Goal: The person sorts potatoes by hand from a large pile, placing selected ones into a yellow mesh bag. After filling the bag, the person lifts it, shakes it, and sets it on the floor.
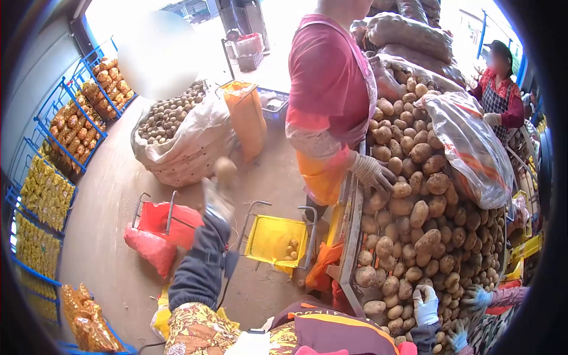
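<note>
My left hand (218,204), in a pale glove and smeared by motion, is stretched out over the floor. A blurred potato (225,172) shows right at its fingertips; I cannot tell whether the fingers grip it. Beyond the hand stands a big white sack (192,157) heaped with small potatoes (171,115). On the right, my right hand (426,306), gloved in white and light blue, reaches onto the potato pile (423,231). Its fingers bend down around a potato, which they mostly hide.
A co-worker's gloved hand (373,171) rests on the pile's far left; other gloved hands (476,297) work at its right. A yellow mesh bag (275,239) and a red bag (171,222) hang on metal frames. Blue racks (83,112) with filled bags line the left wall.
</note>
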{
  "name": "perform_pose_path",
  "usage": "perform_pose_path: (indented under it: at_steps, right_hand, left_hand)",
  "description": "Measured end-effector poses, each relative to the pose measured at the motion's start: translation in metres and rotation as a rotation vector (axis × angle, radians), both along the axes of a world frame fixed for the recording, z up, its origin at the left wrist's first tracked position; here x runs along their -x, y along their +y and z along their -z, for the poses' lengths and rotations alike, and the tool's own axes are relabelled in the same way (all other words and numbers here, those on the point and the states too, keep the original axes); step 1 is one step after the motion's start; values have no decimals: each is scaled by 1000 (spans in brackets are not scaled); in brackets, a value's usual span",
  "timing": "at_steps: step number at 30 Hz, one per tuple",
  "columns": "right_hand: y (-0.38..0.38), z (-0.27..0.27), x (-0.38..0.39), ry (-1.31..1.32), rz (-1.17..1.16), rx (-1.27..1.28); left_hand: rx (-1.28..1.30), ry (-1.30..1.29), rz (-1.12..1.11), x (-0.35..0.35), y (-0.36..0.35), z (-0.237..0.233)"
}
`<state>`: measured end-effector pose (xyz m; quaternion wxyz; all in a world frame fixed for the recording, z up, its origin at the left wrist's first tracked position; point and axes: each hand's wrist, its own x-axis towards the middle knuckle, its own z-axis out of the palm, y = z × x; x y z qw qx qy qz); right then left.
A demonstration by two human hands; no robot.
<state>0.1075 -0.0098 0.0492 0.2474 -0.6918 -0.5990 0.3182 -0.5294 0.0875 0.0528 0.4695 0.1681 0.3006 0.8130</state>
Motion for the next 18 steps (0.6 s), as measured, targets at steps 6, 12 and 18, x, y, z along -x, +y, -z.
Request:
perform_pose_path:
  at_steps: [6, 12, 18]
  right_hand:
    - [13, -4, 44, -70, -26, -153]
    - [-15, 9, 0, -384, 102, -224]
    - [-47, 0, -18, -503, 217, -201]
  left_hand:
    - [266, 93, -151, 28, 60, 1]
    - [107, 980, 555, -198, 49, 26]
    - [-683, 1610, 701, -343, 32, 15]
